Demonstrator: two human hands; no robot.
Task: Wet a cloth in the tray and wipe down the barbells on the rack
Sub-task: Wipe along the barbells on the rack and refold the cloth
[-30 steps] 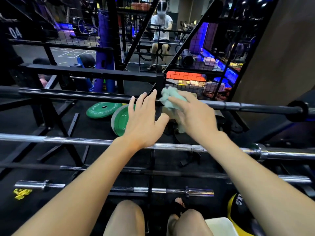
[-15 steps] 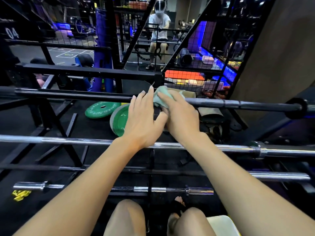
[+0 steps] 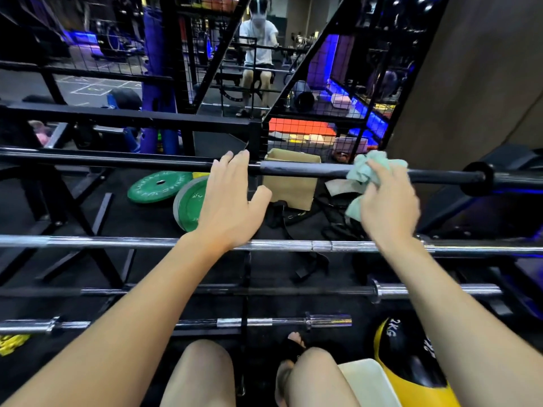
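Observation:
A black barbell (image 3: 296,168) runs across the far level of the rack. My right hand (image 3: 388,201) grips a pale green cloth (image 3: 368,171) bunched over this bar, right of centre. My left hand (image 3: 229,201) rests on the same bar at the middle, fingers straight over it and thumb spread. A chrome barbell (image 3: 293,245) lies one level closer, under both wrists. Two more bars, a dark one (image 3: 293,290) and a short chrome one (image 3: 264,322), lie lower. A white tray corner (image 3: 364,380) shows by my right knee.
Green weight plates (image 3: 160,186) and a cardboard box (image 3: 289,186) sit on the floor behind the rack. A yellow and black 2 kg ball (image 3: 411,362) lies at the bottom right. Black rack frames and wire mesh stand beyond. A person sits far back (image 3: 258,45).
My right hand has slid the cloth along the black bar to the right, away from my left hand. My left hand has stayed at the bar's middle.

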